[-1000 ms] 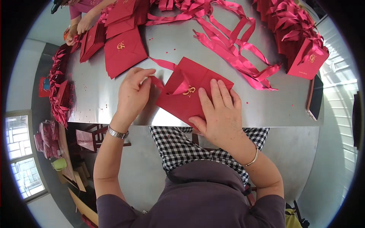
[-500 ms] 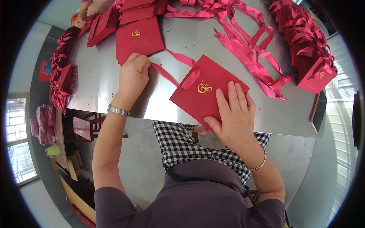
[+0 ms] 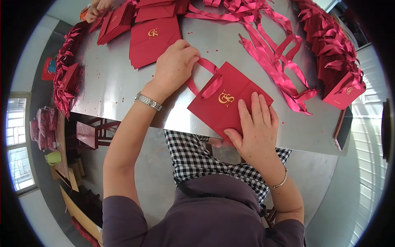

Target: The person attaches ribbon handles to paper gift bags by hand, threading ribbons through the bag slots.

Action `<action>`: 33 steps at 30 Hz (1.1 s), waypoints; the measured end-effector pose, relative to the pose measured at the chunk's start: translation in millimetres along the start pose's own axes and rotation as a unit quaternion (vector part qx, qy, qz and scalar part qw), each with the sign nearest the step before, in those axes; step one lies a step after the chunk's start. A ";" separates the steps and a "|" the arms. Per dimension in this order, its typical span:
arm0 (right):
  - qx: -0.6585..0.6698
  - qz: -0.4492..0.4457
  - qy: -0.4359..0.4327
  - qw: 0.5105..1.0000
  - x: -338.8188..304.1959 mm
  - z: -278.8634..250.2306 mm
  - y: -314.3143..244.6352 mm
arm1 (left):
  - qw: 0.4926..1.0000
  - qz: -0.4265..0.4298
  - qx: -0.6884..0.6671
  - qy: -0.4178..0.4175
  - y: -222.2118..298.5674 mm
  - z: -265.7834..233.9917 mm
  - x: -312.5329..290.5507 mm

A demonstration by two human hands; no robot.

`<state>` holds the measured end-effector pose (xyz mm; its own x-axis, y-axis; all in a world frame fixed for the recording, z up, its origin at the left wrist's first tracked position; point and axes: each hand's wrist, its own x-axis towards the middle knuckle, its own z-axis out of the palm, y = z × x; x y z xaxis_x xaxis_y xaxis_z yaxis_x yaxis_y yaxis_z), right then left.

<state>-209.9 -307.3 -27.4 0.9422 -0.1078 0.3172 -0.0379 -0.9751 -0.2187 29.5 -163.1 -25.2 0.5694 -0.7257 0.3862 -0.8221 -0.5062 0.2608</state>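
Note:
A flat red paper gift bag (image 3: 218, 111) with a gold emblem lies tilted at the near edge of the metal table. A pink-red ribbon (image 3: 208, 66) runs from its top edge, with a short loose piece lying across the bag's face. My left hand (image 3: 177, 61) is closed on the ribbon, beyond the bag's upper left; what lies inside the fingers is hidden. Spread flat, my right hand (image 3: 257, 123) presses on the bag's lower right part and holds nothing.
Stacked red bags (image 3: 154, 41) lie at the far left. Loose pink-red ribbons (image 3: 275, 61) trail over the table (image 3: 156, 111). Ribboned bags stand in rows at the right (image 3: 333, 57) and left (image 3: 68, 74). Another person's hands (image 3: 98, 8) are at the far left edge.
My left hand has moved right and slightly away from me, bringing the ribbon closer to the bag's top edge. My right hand still lies flat on the bag.

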 end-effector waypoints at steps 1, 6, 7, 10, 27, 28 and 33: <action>0.001 0.000 -0.001 1.000 0.2 -0.3 -0.4 | 1.000 -0.012 0.001 0.006 -1.9 2.0 0.2; -0.003 -0.001 -0.005 1.000 -0.4 -0.4 0.2 | 0.998 -0.020 0.005 0.051 -4.8 11.9 -3.2; -0.007 0.001 -0.008 1.000 -0.4 -0.9 0.4 | 0.998 -0.024 0.014 0.049 -3.4 11.2 -1.1; -0.009 0.004 -0.011 1.000 0.5 -2.5 0.2 | 0.998 -0.034 0.028 0.050 -2.6 12.9 1.4; 0.009 0.002 0.047 0.999 -6.9 7.8 3.2 | 0.961 -0.069 -0.185 -0.196 46.6 -0.8 34.0; 0.007 0.002 0.044 0.999 -7.1 8.2 3.1 | 0.961 -0.060 -0.187 -0.196 46.0 1.9 35.5; 0.016 -0.014 0.056 0.998 -6.2 11.1 3.0 | 0.952 -0.100 -0.198 -0.210 39.2 5.8 46.1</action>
<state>-212.1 -307.4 -40.2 0.8999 -0.1031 0.4238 0.0007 -0.9714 -0.2376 23.5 -219.2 -2.3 0.5986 -0.7978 -0.0717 -0.5877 -0.4982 0.6375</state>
